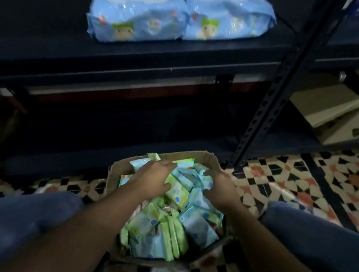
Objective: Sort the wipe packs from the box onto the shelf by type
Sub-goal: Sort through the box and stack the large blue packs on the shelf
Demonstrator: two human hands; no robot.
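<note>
Two hands are down in the cardboard box [118,168] on the patterned tile floor [305,188], and the person crouches over it with a blue-clad knee [12,216] on either side. Inside, small wipe packs lie in a loose heap — green packs [171,234] and pale blue packs [198,227] mixed together, some flat, some on edge.

At the far end of the box, the left hand [151,178] lies palm down across the top of the heap, fingers stretched forward and only slightly bent. Its fingertips rest on the packs there, and a green pack [177,192] shows just beside and partly under the palm. It presses on them; I can see nothing pinched or wrapped in it.

Close to the box's right wall, the right hand [218,187] reaches in with its fingers curved down into the blue packs. Whether they have closed round one I cannot tell; the fingertips are hidden among the wrappers and the picture is blurred there.

Above and beyond the box runs a dark metal shelf [50,32]. Two large light-blue wipe packs [181,14] sit on it side by side, touching, their printed faces turned toward the room. A perforated upright [280,81] of the rack stands to their right — past it, pale cartons [350,113] are stacked low down.
</note>
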